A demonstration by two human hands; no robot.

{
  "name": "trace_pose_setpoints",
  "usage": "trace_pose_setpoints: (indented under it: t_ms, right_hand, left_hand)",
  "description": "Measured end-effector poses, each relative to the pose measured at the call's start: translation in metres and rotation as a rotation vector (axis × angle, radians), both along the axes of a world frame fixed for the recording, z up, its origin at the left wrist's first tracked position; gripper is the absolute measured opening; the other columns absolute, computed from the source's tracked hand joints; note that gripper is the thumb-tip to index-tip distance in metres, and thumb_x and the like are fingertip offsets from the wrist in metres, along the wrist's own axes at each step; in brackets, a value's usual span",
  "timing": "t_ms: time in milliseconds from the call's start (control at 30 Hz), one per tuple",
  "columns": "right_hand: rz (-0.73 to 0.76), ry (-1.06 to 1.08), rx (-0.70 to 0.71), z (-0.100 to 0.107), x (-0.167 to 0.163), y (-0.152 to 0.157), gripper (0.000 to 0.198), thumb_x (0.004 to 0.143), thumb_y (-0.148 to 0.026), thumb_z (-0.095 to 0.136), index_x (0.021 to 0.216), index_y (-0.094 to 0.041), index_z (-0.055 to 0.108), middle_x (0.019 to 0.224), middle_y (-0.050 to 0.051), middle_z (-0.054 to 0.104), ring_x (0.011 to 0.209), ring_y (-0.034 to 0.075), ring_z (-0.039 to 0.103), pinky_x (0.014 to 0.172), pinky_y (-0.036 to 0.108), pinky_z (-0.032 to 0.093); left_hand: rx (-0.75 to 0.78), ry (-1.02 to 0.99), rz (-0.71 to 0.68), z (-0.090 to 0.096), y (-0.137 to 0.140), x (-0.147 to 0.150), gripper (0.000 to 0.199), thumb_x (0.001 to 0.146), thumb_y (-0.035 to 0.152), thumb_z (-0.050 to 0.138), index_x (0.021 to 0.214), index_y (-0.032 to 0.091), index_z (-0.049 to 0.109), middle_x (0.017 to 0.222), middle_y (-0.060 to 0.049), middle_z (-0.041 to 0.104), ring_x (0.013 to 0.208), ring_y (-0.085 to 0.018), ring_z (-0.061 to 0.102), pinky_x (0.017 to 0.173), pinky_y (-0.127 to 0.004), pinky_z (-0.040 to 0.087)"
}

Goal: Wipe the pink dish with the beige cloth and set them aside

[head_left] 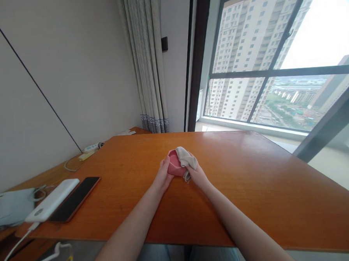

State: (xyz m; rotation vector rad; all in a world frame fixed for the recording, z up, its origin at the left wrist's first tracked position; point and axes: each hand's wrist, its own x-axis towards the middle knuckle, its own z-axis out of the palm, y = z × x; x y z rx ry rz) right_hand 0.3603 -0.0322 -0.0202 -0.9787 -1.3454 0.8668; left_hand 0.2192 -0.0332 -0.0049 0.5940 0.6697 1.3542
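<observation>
A small pink object (175, 164), hollow-looking like a shallow bowl or dish, is held over the middle of the wooden table (129, 160). My left hand (164, 172) grips its left side, fingers closed round the edge. A light grey-beige cloth (185, 157) drapes over the right part of the pink object, with one end hanging below. My right hand (198, 174) is closed on the cloth and presses it against the pink object. The cloth and fingers hide the object's right side, so its exact kind cannot be made out.
To the left lie a black phone (75, 198) and a white power bank (53, 200) with a cable plugged in. Beyond them are a pale flat pouch-like item (13, 207) and a power strip (91, 147) by the wall. A window (257, 99) stands behind the table.
</observation>
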Motion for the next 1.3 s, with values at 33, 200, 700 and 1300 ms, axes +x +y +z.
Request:
trace_pose_setpoints:
  t_ms: [33,200,700,1300]
  right_hand:
    - [-0.04,0.008,0.003,-0.002,-0.001,0.0,0.05,0.077,-0.039,0.056,0.124,-0.022,0.052,0.132,0.007,0.051,0.123,0.024,0.046,0.106,0.042,0.033]
    - [-0.105,0.038,-0.072,0.004,0.016,0.005,0.026,0.076,-0.031,0.049,0.095,-0.021,0.064,0.102,0.004,0.066,0.102,0.024,0.058,0.094,0.04,0.042]
    - [0.129,0.008,-0.103,0.025,0.026,0.002,0.028,0.075,-0.04,0.058,0.099,-0.028,0.067,0.1,0.0,0.068,0.108,0.025,0.057,0.1,0.042,0.041]
    - [-0.003,-0.021,-0.018,0.009,0.02,0.003,0.028,0.074,-0.025,0.049,0.097,-0.021,0.065,0.102,0.004,0.068,0.102,0.024,0.059,0.096,0.041,0.042]
  left_hand:
    - [0.009,-0.004,-0.03,0.0,-0.001,0.0,0.043,0.082,0.039,0.059,0.119,0.017,0.052,0.119,-0.012,0.06,0.102,-0.021,0.06,0.087,-0.036,0.05]
    - [0.008,0.005,-0.346,0.006,-0.007,-0.003,0.057,0.085,0.058,0.042,0.12,0.015,0.054,0.119,-0.014,0.061,0.107,-0.025,0.058,0.086,-0.036,0.049]
    - [-0.083,0.041,-0.275,0.009,-0.007,-0.003,0.042,0.083,0.04,0.056,0.117,0.015,0.059,0.118,-0.011,0.062,0.108,-0.024,0.059,0.089,-0.033,0.05]
    - [-0.106,0.085,-0.463,0.008,-0.008,-0.008,0.056,0.084,0.057,0.044,0.122,0.018,0.055,0.119,-0.013,0.061,0.103,-0.025,0.061,0.079,-0.035,0.052]
